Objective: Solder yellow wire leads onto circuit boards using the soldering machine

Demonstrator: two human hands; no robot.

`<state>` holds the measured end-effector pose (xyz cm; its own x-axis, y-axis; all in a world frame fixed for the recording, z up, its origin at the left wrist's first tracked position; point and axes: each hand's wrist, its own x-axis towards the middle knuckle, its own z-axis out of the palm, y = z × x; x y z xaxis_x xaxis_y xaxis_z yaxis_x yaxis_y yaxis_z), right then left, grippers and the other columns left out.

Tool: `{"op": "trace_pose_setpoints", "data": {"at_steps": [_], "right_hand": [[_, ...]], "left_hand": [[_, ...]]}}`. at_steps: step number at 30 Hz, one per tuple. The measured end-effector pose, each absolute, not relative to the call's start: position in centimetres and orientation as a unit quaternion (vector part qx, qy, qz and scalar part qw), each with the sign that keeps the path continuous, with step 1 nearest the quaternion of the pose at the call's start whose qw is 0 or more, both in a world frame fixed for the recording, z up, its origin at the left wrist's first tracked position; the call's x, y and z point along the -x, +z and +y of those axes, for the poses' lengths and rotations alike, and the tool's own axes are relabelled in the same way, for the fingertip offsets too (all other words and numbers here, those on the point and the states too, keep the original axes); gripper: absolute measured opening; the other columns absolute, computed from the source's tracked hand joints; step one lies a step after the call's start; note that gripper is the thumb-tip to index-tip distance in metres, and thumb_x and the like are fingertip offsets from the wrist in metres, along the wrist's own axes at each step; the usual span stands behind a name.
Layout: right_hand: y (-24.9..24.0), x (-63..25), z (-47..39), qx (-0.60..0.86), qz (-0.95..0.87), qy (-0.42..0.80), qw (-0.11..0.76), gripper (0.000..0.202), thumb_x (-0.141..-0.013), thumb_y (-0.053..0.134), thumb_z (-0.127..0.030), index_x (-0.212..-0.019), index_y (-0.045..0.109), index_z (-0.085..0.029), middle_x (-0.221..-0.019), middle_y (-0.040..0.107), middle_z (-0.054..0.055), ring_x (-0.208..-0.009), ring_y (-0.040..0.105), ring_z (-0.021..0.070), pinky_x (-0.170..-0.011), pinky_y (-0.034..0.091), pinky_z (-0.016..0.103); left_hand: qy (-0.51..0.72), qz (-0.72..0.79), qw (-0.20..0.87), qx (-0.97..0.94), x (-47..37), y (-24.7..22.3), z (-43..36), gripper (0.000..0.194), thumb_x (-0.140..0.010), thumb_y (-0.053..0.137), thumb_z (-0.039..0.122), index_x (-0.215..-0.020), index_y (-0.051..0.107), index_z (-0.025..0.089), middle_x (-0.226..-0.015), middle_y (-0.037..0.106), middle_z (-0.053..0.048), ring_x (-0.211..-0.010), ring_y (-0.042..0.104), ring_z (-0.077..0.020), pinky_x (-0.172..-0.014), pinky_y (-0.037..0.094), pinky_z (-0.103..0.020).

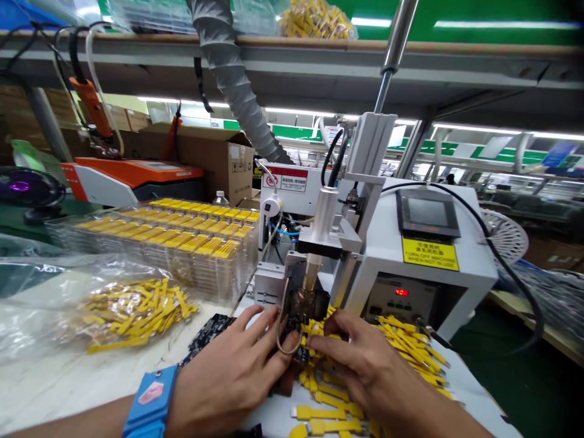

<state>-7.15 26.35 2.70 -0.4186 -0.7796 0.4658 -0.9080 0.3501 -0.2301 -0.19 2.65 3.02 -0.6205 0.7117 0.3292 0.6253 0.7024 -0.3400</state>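
Note:
My left hand (228, 365), with a blue strap (152, 401) at its wrist, reaches to the black fixture under the machine's metal head (312, 274); its fingers are bent and spread, touching dark parts there. Just right of the head, my right hand (360, 359) has thumb and forefinger close together at a small yellow piece. Loose yellow connector pieces (326, 413) lie around and beneath my right hand. Black circuit boards (210, 334) lie beyond my left hand. A thin looped tube (283, 340) hangs in front of the fixture.
At left is a plastic bag (132, 310) of yellow pieces, with stacked clear trays (201, 267) behind it. The white control box (410, 274) stands at right. An orange machine (137, 176), a cardboard box (205, 152) and an overhead shelf (292, 52) are farther back.

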Motion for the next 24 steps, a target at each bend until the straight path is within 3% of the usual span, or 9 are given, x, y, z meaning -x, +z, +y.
{"op": "trace_pose_setpoints", "data": {"at_steps": [5, 8, 12, 16, 24], "right_hand": [[2.63, 7.31, 26.22, -0.525, -0.800, 0.257, 0.138, 0.032, -0.089, 0.045, -0.011, -0.112, 0.063, -0.024, -0.090, 0.052, 0.010, -0.077, 0.054, 0.0196, -0.064, 0.049, 0.034], [2.58, 7.33, 26.07, -0.523, -0.797, 0.263, 0.147, 0.034, -0.088, 0.045, -0.009, -0.113, 0.063, -0.024, -0.091, 0.051, 0.009, -0.080, 0.053, 0.0188, -0.066, 0.048, 0.032], [2.36, 7.38, 25.99, -0.525, -0.791, 0.263, 0.171, 0.037, -0.087, 0.040, -0.009, -0.113, 0.062, -0.024, -0.091, 0.050, 0.010, -0.081, 0.053, 0.0188, -0.067, 0.048, 0.032], [2.24, 7.41, 26.07, -0.535, -0.784, 0.263, 0.174, 0.041, -0.084, 0.039, -0.007, -0.115, 0.060, -0.023, -0.092, 0.050, 0.011, -0.082, 0.054, 0.0201, -0.067, 0.049, 0.032], [2.77, 7.05, 25.78, -0.523, -0.785, 0.279, 0.182, 0.039, -0.083, 0.039, -0.009, -0.109, 0.063, -0.024, -0.088, 0.052, 0.010, -0.077, 0.056, 0.0191, -0.063, 0.050, 0.030]], "left_hand": [[0.071, -0.902, 0.202, 0.375, 0.18, 2.70, 2.51, 0.048, -0.091, 0.048, 0.024, -0.135, 0.041, 0.007, -0.131, 0.046, -0.021, -0.124, 0.038, -0.0369, -0.102, 0.030, -0.056], [-0.073, -0.915, 0.205, 0.339, 0.24, 2.56, 2.53, 0.036, -0.093, 0.045, 0.017, -0.129, 0.047, 0.017, -0.129, 0.050, -0.011, -0.122, 0.041, -0.0283, -0.101, 0.037, -0.046], [-0.220, -0.905, 0.207, 0.299, 0.37, 2.33, 2.46, 0.026, -0.095, 0.050, 0.021, -0.120, 0.053, 0.026, -0.124, 0.054, 0.000, -0.121, 0.042, -0.0189, -0.104, 0.036, -0.035], [-0.229, -0.896, 0.225, 0.307, 0.40, 2.11, 2.38, 0.031, -0.094, 0.051, 0.019, -0.122, 0.054, 0.032, -0.130, 0.051, 0.004, -0.124, 0.039, -0.0186, -0.105, 0.036, -0.035], [-0.191, -0.904, 0.228, 0.308, 0.34, 2.28, 2.37, 0.031, -0.094, 0.051, 0.018, -0.122, 0.055, 0.029, -0.132, 0.049, 0.002, -0.124, 0.036, -0.0217, -0.104, 0.038, -0.038]]}}
